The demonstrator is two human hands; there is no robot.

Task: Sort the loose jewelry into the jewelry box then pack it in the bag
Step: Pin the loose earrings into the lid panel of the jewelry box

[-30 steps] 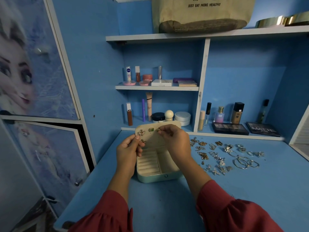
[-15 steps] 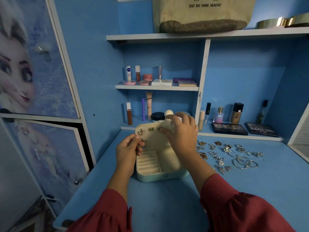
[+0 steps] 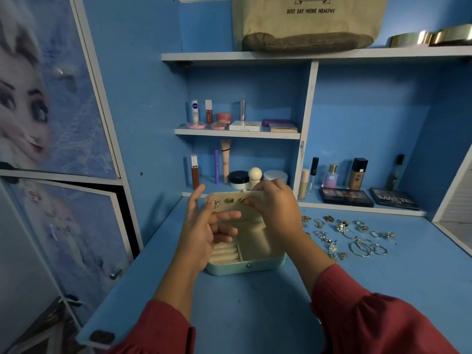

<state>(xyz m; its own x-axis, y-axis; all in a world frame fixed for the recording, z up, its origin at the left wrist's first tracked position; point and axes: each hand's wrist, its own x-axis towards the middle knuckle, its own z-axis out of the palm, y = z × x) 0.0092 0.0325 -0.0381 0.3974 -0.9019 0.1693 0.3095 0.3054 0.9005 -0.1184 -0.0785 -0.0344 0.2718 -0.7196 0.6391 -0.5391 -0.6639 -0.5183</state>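
Your left hand (image 3: 204,233) is letting go, now open; your right hand (image 3: 274,204) is pinching the jewelry box (image 3: 245,264) lid, pressing an earring (image 3: 242,200) in. Loose jewelry (image 3: 344,238) still waiting.

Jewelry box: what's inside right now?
Three earrings pinned on the open lid of the jewelry box; ring rolls and a bare compartment in the base. Left hand and right hand cover the rest.

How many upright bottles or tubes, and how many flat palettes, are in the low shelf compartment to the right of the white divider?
Upright bottles or tubes: 5
Flat palettes: 2
Total: 7
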